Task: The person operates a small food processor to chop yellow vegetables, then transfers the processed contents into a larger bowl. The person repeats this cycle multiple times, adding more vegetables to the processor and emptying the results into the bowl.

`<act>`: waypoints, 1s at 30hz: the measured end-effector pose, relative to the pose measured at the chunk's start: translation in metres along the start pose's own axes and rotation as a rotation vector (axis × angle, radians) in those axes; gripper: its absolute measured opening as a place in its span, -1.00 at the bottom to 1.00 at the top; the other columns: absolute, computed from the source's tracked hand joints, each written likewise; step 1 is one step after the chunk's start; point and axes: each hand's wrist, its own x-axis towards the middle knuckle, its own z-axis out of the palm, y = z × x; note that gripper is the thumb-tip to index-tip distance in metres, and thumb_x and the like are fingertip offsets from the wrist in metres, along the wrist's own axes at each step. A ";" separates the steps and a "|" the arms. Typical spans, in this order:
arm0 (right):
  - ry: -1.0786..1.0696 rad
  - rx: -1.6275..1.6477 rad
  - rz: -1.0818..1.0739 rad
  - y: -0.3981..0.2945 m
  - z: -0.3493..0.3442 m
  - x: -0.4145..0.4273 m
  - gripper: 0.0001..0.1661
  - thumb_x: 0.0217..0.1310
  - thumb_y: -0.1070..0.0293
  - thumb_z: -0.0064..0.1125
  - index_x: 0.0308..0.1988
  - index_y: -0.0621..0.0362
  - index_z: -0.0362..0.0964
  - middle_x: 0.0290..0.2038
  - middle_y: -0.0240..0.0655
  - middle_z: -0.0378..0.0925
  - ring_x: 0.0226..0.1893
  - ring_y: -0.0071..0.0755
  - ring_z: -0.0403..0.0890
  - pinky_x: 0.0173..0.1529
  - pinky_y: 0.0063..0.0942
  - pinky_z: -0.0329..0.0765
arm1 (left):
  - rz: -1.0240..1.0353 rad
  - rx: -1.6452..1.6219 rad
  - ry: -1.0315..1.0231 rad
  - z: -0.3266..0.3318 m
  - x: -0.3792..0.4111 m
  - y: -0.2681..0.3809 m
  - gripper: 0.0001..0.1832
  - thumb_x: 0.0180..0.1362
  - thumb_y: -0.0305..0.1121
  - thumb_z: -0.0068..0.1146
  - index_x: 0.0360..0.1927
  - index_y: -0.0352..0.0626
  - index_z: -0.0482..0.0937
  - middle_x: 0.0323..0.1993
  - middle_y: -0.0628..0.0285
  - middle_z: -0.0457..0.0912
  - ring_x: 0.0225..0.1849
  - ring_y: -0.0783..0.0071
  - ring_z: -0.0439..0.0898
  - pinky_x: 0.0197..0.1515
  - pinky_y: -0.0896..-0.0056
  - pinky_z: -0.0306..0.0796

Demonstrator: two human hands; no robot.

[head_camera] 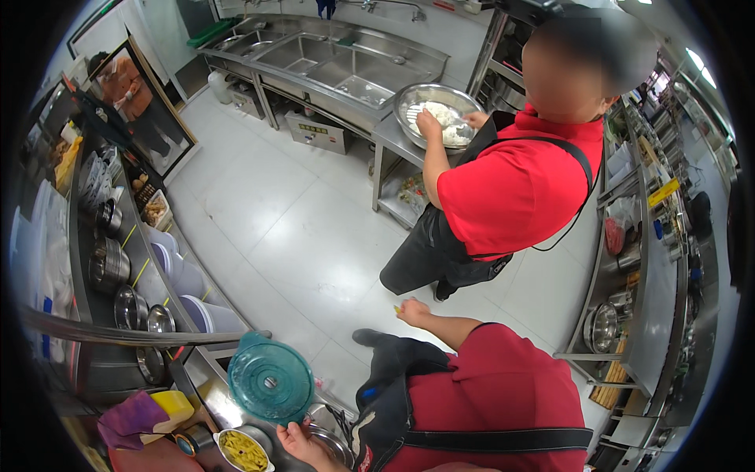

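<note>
My left hand [304, 443] grips the rim of a round teal plastic lid [270, 377], tilted up near the counter at the lower left. Just below the lid, a white container [222, 439] holds yellow-green pieces of food, with a metal pot beside it. My right hand [414, 311] is out over the floor, its fingers closed on a small yellow piece [398, 309] that is mostly hidden; what it is cannot be told. Metal bowls [327, 442] stand partly hidden behind my left hand and apron.
A co-worker in a red shirt [513, 189] stands ahead, hands at a steel bowl [407, 124] of white rice. Steel sinks [354, 74] line the back. Shelves with bowls and tubs [212, 312] run along the left; a steel rail [147, 337] crosses there. More shelving [655, 348] is at right.
</note>
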 end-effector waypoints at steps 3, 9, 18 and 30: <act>0.007 0.078 -0.094 -0.055 -0.018 0.013 -0.67 0.01 0.04 0.26 -0.34 0.05 0.50 -0.18 -0.18 0.48 -0.13 -0.09 0.56 -0.07 -0.20 0.50 | -0.086 0.217 0.152 0.020 0.004 0.037 -0.58 0.23 -0.42 0.07 0.08 -0.47 0.34 -0.16 -0.02 0.53 -0.22 0.29 0.53 -0.19 0.38 0.49; -0.033 0.171 -0.270 -0.124 -0.035 0.040 -0.69 0.03 0.06 0.25 -0.34 0.06 0.48 -0.16 -0.18 0.45 -0.17 -0.07 0.55 -0.07 -0.22 0.49 | 0.059 0.142 0.111 0.038 0.028 0.039 -0.67 0.27 -0.40 0.04 0.05 -0.33 0.37 -0.15 0.10 0.54 -0.26 0.39 0.55 -0.25 0.45 0.52; -0.061 0.143 -0.201 -0.114 -0.033 0.065 -0.70 0.03 0.08 0.24 -0.33 0.06 0.50 -0.15 -0.18 0.45 -0.13 -0.10 0.54 -0.05 -0.22 0.48 | 0.103 0.086 0.048 0.060 0.050 0.043 -0.73 0.28 -0.43 0.01 0.00 -0.31 0.37 -0.19 0.17 0.55 -0.30 0.51 0.56 -0.31 0.56 0.53; -0.051 0.060 -0.033 -0.073 -0.029 0.082 -0.71 -0.02 0.10 0.28 -0.33 0.01 0.52 -0.11 -0.18 0.45 -0.10 -0.08 0.55 -0.03 -0.19 0.51 | 0.088 0.120 0.070 0.075 0.064 0.047 -0.72 0.28 -0.42 0.02 0.01 -0.33 0.37 -0.20 0.16 0.55 -0.31 0.54 0.55 -0.34 0.64 0.51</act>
